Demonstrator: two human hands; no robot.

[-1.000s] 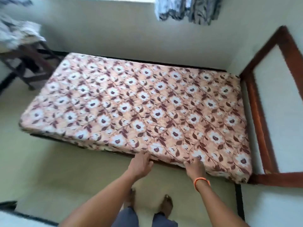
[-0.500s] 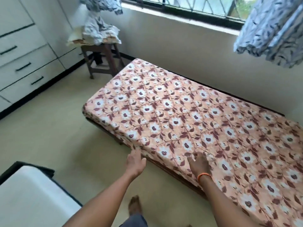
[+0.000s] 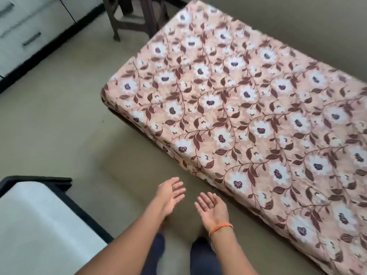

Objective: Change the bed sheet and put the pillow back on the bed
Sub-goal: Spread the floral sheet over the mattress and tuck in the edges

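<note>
Two hands in my view, both empty, held over the floor point(image 3: 59, 126) just short of the bed's near edge.

Left hand point(image 3: 170, 193): palm turned inward, fingers straight and slightly spread, touching nothing.

Right hand point(image 3: 213, 208): palm up, fingers loosely extended, touching nothing; an orange band point(image 3: 220, 228) sits on its wrist. The two hands are near each other but apart.

Sheet point(image 3: 248, 108): peach, printed with white flowers and brown leaves. I see it spread flat over the whole top of the bed and wrapped down the near side and the end toward the stool; the near corner looks tucked. The bed runs diagonally from upper centre to lower right, against a wall point(image 3: 297, 22).

Stool point(image 3: 131, 18): dark wood, only the legs in view, just past the bed's end.

Drawers point(image 3: 25, 34): white fronts with dark handles, upper left.

White surface point(image 3: 39, 231) with dark edging: lower left, beside my left arm.

Pillow: I cannot find it here.
</note>
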